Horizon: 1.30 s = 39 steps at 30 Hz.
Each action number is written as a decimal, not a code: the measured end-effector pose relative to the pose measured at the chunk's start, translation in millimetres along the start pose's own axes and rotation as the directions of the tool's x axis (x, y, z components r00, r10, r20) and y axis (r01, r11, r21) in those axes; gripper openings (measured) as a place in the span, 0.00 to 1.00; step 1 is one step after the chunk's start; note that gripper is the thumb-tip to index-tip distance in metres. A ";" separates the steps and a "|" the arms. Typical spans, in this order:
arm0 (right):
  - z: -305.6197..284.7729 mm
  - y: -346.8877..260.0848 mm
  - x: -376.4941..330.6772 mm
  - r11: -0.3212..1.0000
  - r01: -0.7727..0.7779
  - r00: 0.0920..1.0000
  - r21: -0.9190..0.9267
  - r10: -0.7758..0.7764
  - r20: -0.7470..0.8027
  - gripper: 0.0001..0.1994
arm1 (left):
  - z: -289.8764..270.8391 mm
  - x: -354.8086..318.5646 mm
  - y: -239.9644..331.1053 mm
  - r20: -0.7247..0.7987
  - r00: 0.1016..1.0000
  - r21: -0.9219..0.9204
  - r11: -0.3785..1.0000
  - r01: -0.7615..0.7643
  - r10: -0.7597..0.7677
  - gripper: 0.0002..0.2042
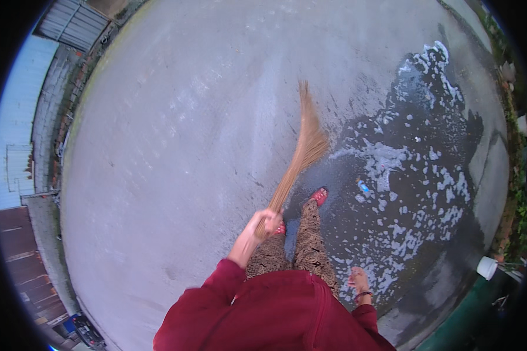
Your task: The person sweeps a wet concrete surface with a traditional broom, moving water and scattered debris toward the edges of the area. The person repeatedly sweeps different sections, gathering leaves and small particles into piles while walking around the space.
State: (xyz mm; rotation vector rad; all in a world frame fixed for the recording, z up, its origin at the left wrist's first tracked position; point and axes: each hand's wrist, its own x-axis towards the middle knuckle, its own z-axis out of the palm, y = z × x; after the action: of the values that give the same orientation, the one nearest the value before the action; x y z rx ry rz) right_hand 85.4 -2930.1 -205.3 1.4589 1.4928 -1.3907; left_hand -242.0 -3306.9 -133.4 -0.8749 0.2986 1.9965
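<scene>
My left hand [267, 223] is wrapped round the handle end of a straw broom [295, 167]. The broom slants up and away over the concrete, and its bristles fan out toward the edge of a wet patch. Down at my right side hangs my right hand [359, 279], small in view, with a dark band at the wrist. It looks empty, its fingers loosely apart. Dark water with white suds [383, 161] spreads over the ground on the right. A small blue-and-white object [363, 186] lies in it, its kind unclear.
My feet in red shoes [320, 195] stand at the wet patch's left edge. A white container [487, 267] is at the far right, by green plants [518, 219]. Along the left run a wall and a metal gate [73, 24]. Grey concrete [175, 146] stretches across the middle.
</scene>
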 end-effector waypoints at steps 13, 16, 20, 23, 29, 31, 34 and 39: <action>-121.2 2.7 -14.7 0.863 -0.230 0.899 0.450 0.366 -0.240 0.08 | -48.8 138.4 99.9 -0.529 0.769 -0.046 0.892 -0.449 0.360 0.07; -95.4 45.0 -46.9 0.784 -0.252 0.850 0.567 0.459 -0.258 0.08 | 20.9 241.6 60.2 -0.447 0.802 0.154 0.918 -0.366 0.396 0.06; -53.9 57.7 -48.3 0.512 -0.336 0.882 0.791 0.465 0.074 0.09 | 161.9 349.0 -64.3 -0.327 0.943 0.320 0.931 0.175 -0.065 0.03; -10.1 7.1 -43.4 0.776 -0.278 0.927 0.566 0.371 -0.053 0.11 | 268.2 413.5 -87.9 -0.184 0.973 0.297 0.936 0.190 -0.139 0.05; 9.6 -37.1 -22.9 0.619 -0.012 0.930 0.786 0.294 -0.218 0.11 | 347.1 487.3 20.2 0.044 0.890 0.579 0.737 0.348 -0.454 0.06; 16.1 -60.7 -33.4 0.513 0.036 0.881 0.858 0.389 -0.270 0.10 | 362.1 463.9 -3.7 -0.184 0.910 0.631 0.664 0.400 -0.373 0.06; 44.5 -64.7 -13.9 0.400 0.159 0.817 0.903 0.460 -0.348 0.10 | 362.9 439.4 -32.2 -0.247 0.916 0.714 0.580 0.392 -0.316 0.06; 119.5 -137.8 50.0 0.266 0.104 0.882 0.958 0.421 -0.212 0.09 | 419.2 555.5 -21.5 -0.321 0.838 0.544 0.639 0.544 -0.441 0.06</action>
State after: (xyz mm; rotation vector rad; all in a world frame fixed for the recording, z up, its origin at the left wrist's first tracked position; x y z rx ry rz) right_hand -83.3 -3004.7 -247.3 2.7496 0.4541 -2.0599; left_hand -606.2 -2718.2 -208.5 -0.5910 0.6847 1.1820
